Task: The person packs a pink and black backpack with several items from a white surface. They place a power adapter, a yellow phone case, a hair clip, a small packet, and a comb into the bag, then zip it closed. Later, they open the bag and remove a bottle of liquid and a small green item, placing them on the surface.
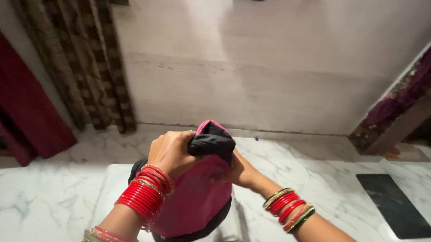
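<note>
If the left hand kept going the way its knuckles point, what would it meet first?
Probably the pale wall beyond the marble floor. The left hand, gripping the pink and black cloth, points up and away; depth is unclear.

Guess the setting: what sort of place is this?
Probably a room in a home: white marble floor, plain wall, curtains in the corner. Both hands grip a pink and black cloth.

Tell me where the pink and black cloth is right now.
In the head view, the pink and black cloth is at centre bottom, gripped between the left hand and right hand, above a white stool.
</note>
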